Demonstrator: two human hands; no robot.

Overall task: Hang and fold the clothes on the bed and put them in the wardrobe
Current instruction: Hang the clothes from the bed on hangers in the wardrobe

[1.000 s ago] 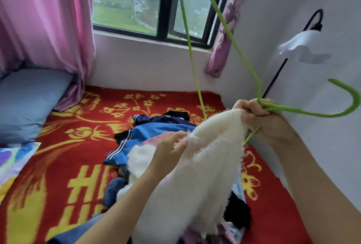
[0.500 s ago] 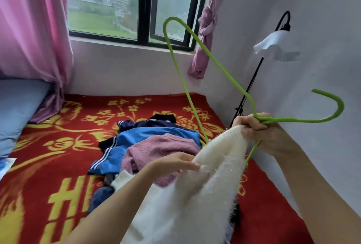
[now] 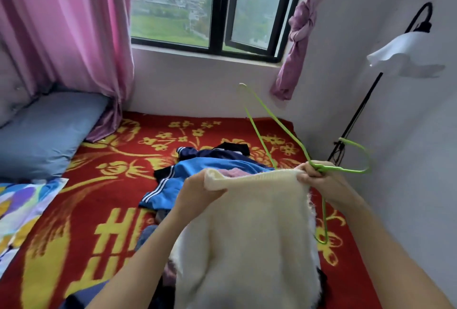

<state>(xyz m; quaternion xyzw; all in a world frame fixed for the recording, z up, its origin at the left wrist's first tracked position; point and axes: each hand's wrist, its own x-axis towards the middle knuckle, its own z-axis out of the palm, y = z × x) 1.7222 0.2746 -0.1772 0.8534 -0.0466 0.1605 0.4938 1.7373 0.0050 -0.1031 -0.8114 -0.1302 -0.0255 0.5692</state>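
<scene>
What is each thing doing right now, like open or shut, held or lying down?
green hanger, bare, gripped at its neck by the right hand.
white sweater, stretched between both hands, not on the hanger.
left hand, gripping the sweater's edge.
right hand, gripping sweater and hanger.
window, right pane ajar.
purple curtain, knotted.
pink curtain, hanging loose.
blue jacket, crumpled on the bed.
</scene>
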